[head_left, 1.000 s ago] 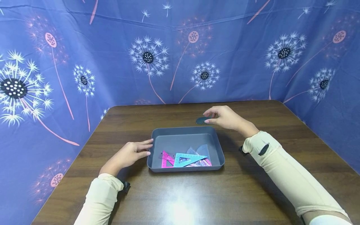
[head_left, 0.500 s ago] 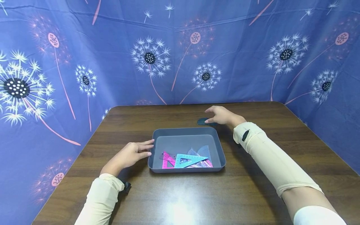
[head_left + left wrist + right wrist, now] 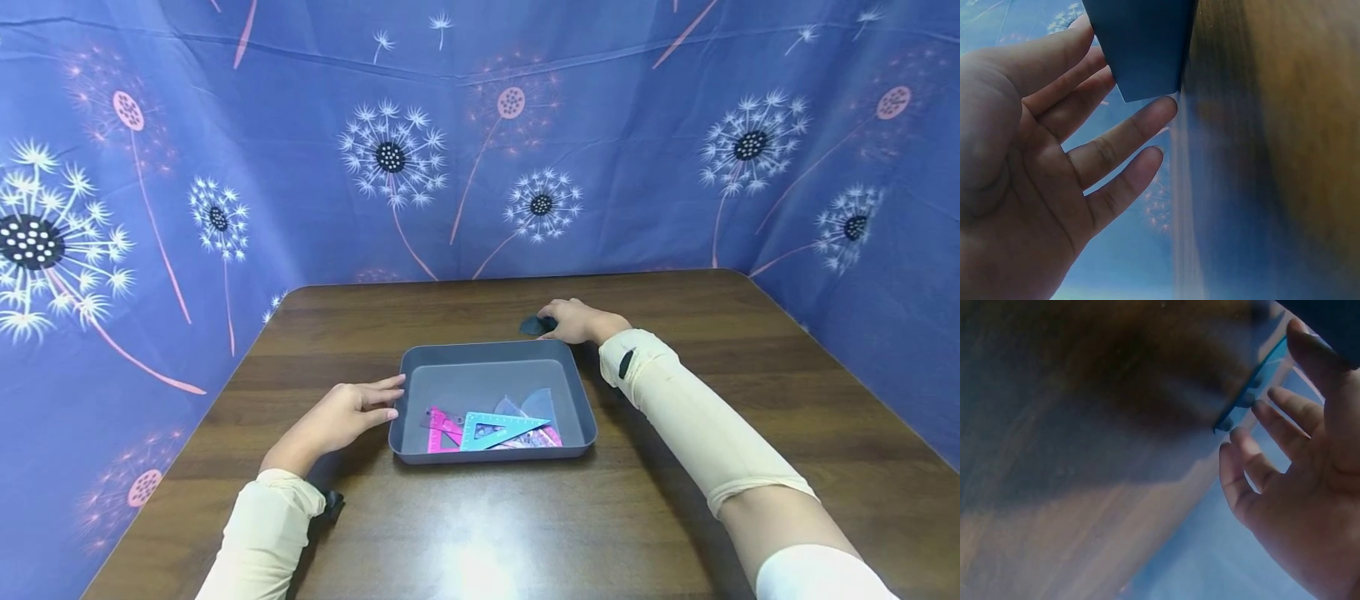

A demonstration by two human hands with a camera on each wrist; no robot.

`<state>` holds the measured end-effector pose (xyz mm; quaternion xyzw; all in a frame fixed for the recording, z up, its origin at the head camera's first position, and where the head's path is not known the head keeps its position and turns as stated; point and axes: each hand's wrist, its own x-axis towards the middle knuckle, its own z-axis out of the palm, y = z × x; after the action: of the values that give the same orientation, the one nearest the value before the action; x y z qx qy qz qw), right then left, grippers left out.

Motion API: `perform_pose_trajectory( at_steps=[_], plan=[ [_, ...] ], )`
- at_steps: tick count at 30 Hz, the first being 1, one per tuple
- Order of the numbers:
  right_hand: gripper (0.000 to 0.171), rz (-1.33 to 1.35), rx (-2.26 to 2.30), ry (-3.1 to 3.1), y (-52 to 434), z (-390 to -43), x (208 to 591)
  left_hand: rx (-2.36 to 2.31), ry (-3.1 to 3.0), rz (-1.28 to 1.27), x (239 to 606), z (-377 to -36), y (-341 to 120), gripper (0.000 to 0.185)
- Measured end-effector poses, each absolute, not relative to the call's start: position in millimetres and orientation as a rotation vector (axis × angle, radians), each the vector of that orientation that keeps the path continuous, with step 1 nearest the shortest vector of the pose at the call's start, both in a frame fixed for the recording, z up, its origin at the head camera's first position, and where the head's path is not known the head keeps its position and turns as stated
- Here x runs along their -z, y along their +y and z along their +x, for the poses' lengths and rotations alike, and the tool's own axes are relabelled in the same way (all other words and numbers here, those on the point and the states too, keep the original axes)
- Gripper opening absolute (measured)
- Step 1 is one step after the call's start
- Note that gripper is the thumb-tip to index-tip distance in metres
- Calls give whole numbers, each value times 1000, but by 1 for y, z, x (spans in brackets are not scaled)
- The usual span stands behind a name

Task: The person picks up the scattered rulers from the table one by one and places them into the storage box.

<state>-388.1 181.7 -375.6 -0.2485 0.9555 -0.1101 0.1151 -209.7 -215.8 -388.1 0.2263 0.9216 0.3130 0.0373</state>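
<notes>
Several rulers are lying in the tray; the right hand is pinching a dark piece on the bench, its grip narrow.

A dark brown wood-grain worktop with rounded corners stands enclosed by a blue cloth backdrop printed with white and pink dandelions; overhead light glares on its near edge.

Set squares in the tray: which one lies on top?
The blue set square; it overlaps the pink one at its left and the clear pieces behind.
</notes>
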Motion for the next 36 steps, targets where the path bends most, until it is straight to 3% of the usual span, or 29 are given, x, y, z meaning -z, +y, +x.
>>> perform_pose_trajectory(
  at_steps=[8,21,36],
  plan=[
    [59,-826,243,2866,183,-389,381,-975,2819,682,388,-208,-214,41],
    [41,-580,391,2848,197,-392,383,-984,2829,726,390,-209,-217,40],
    [46,-469,429,2830,196,-394,384,-1000,2822,740,391,-211,-218,39]
  ],
)
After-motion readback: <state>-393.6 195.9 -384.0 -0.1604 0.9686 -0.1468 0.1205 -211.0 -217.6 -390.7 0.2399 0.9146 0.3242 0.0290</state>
